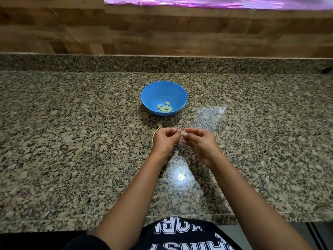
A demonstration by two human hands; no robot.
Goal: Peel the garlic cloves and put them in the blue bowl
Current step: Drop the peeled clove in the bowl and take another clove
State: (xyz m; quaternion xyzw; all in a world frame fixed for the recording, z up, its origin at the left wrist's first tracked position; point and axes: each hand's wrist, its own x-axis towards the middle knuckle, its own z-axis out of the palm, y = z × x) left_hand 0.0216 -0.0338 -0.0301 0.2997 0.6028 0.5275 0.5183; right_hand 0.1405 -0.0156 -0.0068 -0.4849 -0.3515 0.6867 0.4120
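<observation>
A blue bowl (164, 88) stands on the granite counter, with several peeled pale cloves (164, 107) lying at its bottom. Just in front of it, my left hand (164, 139) and my right hand (199, 141) meet above the counter. Between their fingertips they pinch a small garlic clove (183, 133), mostly hidden by the fingers. A dry garlic stem with bits of skin (157, 131) lies on the counter beside my left hand.
The speckled granite counter (72, 141) runs wide to both sides, with a raised granite lip and a wooden wall behind. A pink sheet (216, 2) shows at the top edge. The counter's front edge is near my body.
</observation>
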